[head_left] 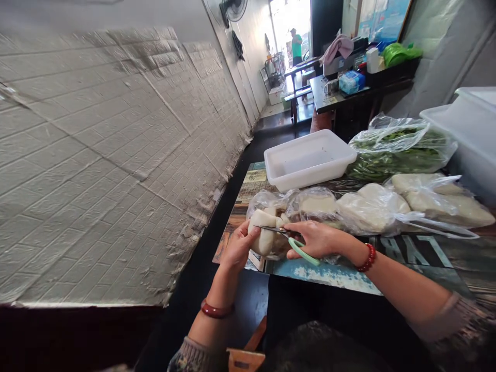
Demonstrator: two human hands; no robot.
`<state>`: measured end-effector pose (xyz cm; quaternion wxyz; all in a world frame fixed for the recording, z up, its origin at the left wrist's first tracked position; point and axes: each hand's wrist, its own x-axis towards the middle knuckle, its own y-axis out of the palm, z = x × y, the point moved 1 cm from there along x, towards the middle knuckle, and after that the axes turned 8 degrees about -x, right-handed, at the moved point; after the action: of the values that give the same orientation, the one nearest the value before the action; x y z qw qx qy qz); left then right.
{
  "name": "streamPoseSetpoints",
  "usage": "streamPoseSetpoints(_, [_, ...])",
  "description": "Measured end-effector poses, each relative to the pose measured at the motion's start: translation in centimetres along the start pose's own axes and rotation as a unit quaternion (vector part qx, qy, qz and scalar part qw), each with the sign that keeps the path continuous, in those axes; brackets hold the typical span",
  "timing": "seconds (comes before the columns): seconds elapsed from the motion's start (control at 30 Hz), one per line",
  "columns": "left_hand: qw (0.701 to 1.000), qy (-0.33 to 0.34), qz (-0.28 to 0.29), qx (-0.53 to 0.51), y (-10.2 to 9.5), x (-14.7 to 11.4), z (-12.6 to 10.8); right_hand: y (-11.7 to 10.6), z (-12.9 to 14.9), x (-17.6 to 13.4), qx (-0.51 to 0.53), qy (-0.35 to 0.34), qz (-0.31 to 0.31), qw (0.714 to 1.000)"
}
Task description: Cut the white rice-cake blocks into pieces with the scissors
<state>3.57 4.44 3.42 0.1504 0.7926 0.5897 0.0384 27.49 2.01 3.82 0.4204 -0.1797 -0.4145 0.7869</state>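
Observation:
My left hand (239,247) grips the end of a clear plastic bag of pale dough-like pieces (267,227) at the near left corner of the table. My right hand (318,238) holds green-handled scissors (298,247), whose blades point left across the bag's top, touching the plastic. Two more filled clear bags (368,209) (437,199) lie in a row to the right of it.
An empty white plastic tub (310,157) stands behind the bags, with a bag of green vegetables (399,150) and a white lidded box (470,129) to its right. A padded grey wall (116,155) runs along the left. A person in green (296,45) stands far off by the doorway.

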Motion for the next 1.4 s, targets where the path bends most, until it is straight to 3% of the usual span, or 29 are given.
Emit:
streamPoseSetpoints(0.33, [1.000, -0.026, -0.003, -0.010, 0.0, 0.8, 0.2, 1.4, -0.5, -0.7, 0.074, 0.014, -0.066, 0.995])
streamPoseSetpoints(0.53, [0.998, -0.048, 0.029, -0.007, -0.2, 1.4, 0.2, 1.5, -0.3, -1.0, 0.084, 0.021, -0.049, 0.995])
streamPoseSetpoints(0.77, [0.996, -0.062, 0.064, 0.008, -0.6, 1.6, -0.5, 0.8, -0.2, 0.4, 0.042, 0.099, 0.004, 0.994])
streamPoseSetpoints(1.0, [0.994, -0.057, 0.087, 0.020, -1.3, 1.9, -0.7, 0.0, -0.3, 1.5, 0.045, 0.040, 0.044, 0.997])
streamPoseSetpoints(1.4, [0.993, -0.079, 0.085, 0.033, -1.4, 2.3, -0.8, 0.6, -1.4, 2.4, 0.148, 0.011, 0.018, 0.989])
